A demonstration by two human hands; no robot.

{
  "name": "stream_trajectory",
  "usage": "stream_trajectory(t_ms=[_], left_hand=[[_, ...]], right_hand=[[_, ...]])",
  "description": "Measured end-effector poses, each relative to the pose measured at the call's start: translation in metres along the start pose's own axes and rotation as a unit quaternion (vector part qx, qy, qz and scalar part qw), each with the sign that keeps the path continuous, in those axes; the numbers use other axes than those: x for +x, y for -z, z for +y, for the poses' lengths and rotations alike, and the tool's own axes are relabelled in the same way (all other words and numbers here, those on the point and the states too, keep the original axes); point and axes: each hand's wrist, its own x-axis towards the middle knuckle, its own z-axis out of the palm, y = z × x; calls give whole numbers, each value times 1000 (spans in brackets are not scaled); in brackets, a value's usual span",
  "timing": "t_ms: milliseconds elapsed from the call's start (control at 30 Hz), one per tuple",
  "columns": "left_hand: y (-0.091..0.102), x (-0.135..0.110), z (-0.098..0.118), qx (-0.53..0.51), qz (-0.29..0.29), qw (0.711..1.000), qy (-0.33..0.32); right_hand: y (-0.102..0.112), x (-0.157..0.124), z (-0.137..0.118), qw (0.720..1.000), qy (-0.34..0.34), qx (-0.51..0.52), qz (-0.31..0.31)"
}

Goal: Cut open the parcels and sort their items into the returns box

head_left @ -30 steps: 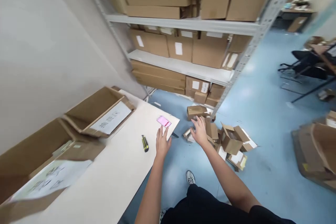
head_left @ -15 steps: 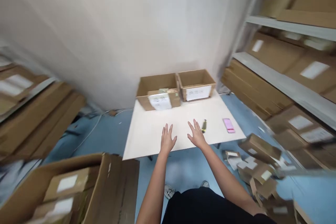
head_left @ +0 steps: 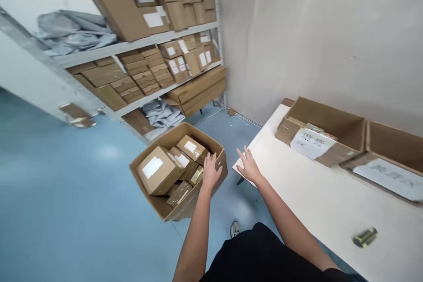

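Observation:
Fingers spread and holding nothing, my left hand appears over the right rim of a large open cardboard box; I cannot tell whether it touches. Several smaller taped cartons with white labels fill that box, among them a carton at its left. My right hand is also empty with fingers apart, by the near left corner of the white table. Farther along the table are an open carton with a handwritten label and a second open carton. A black and yellow cutter lies near them.
A metal shelving rack holds many cardboard boxes and grey plastic bags. Long flat cartons sit low at its right end. On the blue floor lies a small carton. A cable runs along the wall.
My view has swung left, bringing the left rack and the full box to the middle. The table has shifted to the right and the pink phone is out of sight. Both hands stay spread and empty.

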Motion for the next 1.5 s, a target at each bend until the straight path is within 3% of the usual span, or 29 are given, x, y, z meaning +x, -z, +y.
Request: stream_trajectory(t_ms=[67, 167, 400, 567, 733, 900, 1033, 1167, 1267, 1367, 1433, 1500], left_hand=[[15, 1, -31, 1, 20, 998, 53], [20, 2, -66, 1, 36, 993, 117], [11, 14, -121, 6, 33, 976, 216], [28, 10, -162, -5, 32, 948, 318], [50, -20, -212, -1, 63, 917, 395], [61, -51, -285, -17, 53, 879, 474], [67, -59, -357, -33, 40, 855, 516], [57, -54, -415, -54, 7, 830, 555], [34, -41, -432, -59, 3, 809, 584], [13, -24, -428, -42, 38, 776, 628], [6, -15, -422, -23, 72, 762, 643], [6, -11, -420, -8, 83, 767, 636]], right_hand=[[-16, 30, -23, 999, 31, 3, -29], [-43, 68, -47, 996, 64, 13, -66], [-106, 138, -87, 975, 167, 18, -143], [-142, 178, -117, 956, 202, 22, -211], [-182, 200, -157, 933, 242, 33, -263], [-233, 213, -203, 916, 250, 10, -315], [-275, 220, -230, 905, 269, 1, -331], [-309, 225, -234, 894, 258, -39, -364], [-326, 228, -225, 894, 227, -74, -379], [-333, 230, -215, 892, 190, -106, -396], [-336, 234, -212, 890, 166, -122, -407], [-340, 238, -214, 890, 150, -126, -412]])
